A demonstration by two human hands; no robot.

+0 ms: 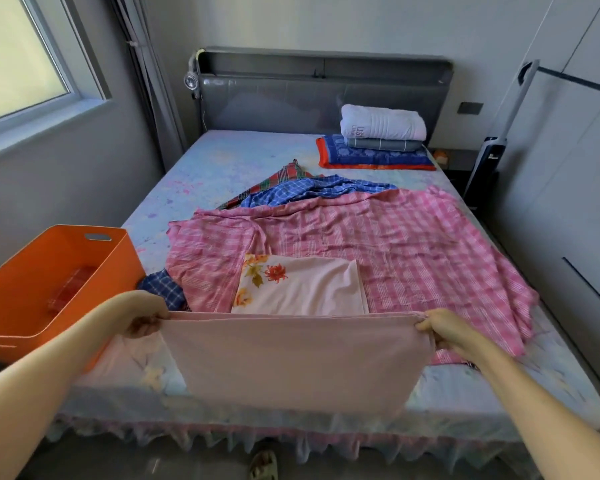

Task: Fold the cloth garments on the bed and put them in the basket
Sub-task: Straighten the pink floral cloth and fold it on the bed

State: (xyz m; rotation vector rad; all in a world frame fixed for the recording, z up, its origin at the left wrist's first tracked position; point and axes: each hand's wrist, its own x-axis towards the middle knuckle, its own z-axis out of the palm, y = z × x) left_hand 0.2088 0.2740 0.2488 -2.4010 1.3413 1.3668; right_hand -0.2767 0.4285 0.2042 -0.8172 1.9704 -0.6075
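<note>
A: Big bed (222,157) ahead of both hands, spread wide. Beyond the hands, pink check sheet (413,244) sprawled open, unfolded; blue check (312,190) and red plaid (284,173) bunched farther off.

B: And outside the left hand?

A: Orange basket (94,271), just beside the left wrist, on the bed edge. Something red and checked inside, too dim to name.

B: Now the cloth itself.

A: Pink cloth (291,358), stretched taut between the hands. Far part with the flower print flat on the check sheet, near part hanging over the bed edge toward the floor.

B: Grips?

A: Left hand (142,320) clamped on the left end of the top fold, fingers curled round it. Right hand (444,329) pinching the right end the same way. Hands well apart.

B: Feel of it?

A: Looks thin, soft, light — droops straight, no stiffness at all. Likely to sag in the middle once slackened, so best held by the corners, edge kept tight. Not fragile, maybe a bit slippery against the sheet beneath.

B: Stage?

A: Mid-fold by the look; basket not yet reached.
</note>
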